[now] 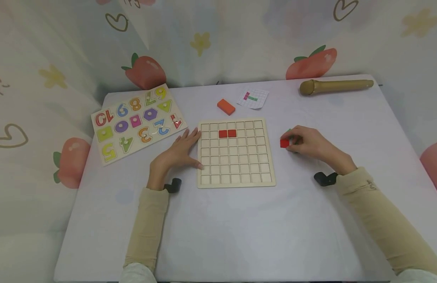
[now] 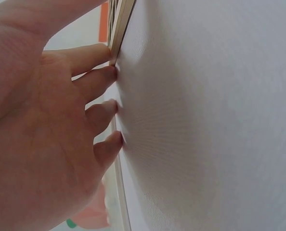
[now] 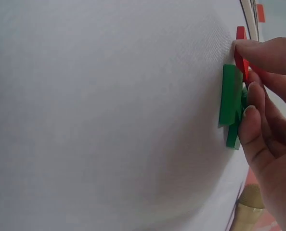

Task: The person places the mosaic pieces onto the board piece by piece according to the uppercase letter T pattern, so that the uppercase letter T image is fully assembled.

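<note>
A wooden grid board lies mid-table with two red square tiles side by side in an upper row. My left hand rests at the board's left side, fingers spread and thumb touching its edge; in the left wrist view the fingertips meet the tablecloth. To the right of the board, my right hand pinches a red tile between thumb and fingers. Green blocks lie under and beside those fingers in the right wrist view, mostly hidden from the head view.
A number-and-shape puzzle board lies at the back left. Behind the grid are an orange-red block and a paper card printed with a pink and green pattern. A gold microphone lies at the back right.
</note>
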Motion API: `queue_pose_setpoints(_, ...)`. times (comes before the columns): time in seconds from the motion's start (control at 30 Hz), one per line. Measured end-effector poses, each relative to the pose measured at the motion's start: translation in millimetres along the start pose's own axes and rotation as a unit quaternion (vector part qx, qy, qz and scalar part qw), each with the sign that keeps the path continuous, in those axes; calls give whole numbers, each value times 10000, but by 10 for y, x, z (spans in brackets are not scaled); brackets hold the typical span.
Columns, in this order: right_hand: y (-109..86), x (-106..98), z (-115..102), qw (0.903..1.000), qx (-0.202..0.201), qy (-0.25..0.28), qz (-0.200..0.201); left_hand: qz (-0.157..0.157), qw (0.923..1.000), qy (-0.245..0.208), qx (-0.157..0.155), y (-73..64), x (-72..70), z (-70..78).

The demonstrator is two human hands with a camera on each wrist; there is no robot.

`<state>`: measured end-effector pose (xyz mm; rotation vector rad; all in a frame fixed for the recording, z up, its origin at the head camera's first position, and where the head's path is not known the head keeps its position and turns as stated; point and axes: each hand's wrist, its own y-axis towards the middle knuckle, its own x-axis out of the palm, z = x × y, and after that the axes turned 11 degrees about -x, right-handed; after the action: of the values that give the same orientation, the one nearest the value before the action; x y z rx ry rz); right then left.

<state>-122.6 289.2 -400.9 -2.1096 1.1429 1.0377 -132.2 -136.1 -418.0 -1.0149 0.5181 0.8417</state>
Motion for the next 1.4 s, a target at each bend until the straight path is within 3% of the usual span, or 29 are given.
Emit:
queue_pose_setpoints(0.33, 60, 42, 7, 9999, 103, 13, -97, -2, 10000, -31, 1, 10, 8, -5)
queue_pose_setpoints(0.8, 172, 81, -73, 9991, -33, 227, 360, -18, 10000, -50, -21, 0, 2, -4)
queue_pose_setpoints(1.17, 341, 135, -231, 9945, 204, 935, 429, -1, 10000, 27, -66, 15, 15, -20)
queue_pose_setpoints(1.4, 446, 180, -300, 9945, 68, 936, 462, -36, 9999, 27, -91, 6, 8, -11)
